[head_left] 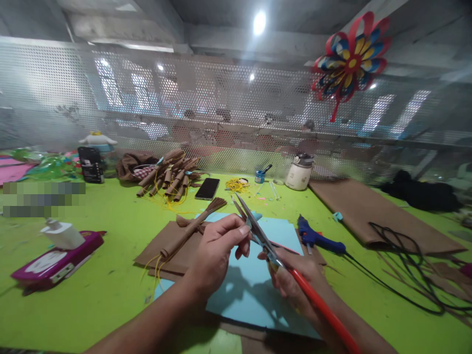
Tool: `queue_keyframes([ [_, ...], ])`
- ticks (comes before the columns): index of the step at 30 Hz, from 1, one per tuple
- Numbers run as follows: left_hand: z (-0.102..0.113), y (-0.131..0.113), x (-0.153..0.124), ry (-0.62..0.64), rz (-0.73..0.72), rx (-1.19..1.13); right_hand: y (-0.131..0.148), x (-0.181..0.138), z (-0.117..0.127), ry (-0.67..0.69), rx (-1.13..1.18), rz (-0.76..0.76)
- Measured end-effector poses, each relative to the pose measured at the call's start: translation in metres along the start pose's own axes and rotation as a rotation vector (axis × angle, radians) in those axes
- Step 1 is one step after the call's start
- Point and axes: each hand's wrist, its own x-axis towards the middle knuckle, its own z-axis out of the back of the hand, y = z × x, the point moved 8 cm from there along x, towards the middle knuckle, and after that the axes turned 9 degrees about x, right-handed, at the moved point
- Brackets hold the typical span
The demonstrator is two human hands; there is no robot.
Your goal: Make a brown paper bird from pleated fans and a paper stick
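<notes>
My right hand point(295, 275) grips a pair of scissors point(263, 238) with long red handles. Their blades are parted and point up and away from me. My left hand point(224, 241) is closed in a pinch right beside the blades; what its fingertips hold is too small to make out. Both hands are above light blue paper point(236, 295). Left of my left hand, a rolled brown paper stick point(188, 231) with a fringed end and yellow strings lies on brown paper sheets point(157, 246).
A blue glue gun point(319, 238) with a black cord point(391, 295) lies to the right, near folded brown paper point(368, 211). Behind are rolled paper bundles point(173, 177), a phone point(207, 189), yellow string point(237, 185) and a white flask point(299, 173). A purple power strip point(59, 260) sits at left.
</notes>
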Motion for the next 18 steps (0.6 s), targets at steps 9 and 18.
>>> queue_keyframes([
  [9, -0.001, 0.001, 0.0, 0.007, 0.007, -0.015, -0.001, -0.004, 0.003, -0.037, 0.117, -0.148],
  [18, -0.005, 0.005, 0.003, 0.015, -0.016, 0.055, -0.023, 0.006, 0.025, -0.174, -0.028, -0.24],
])
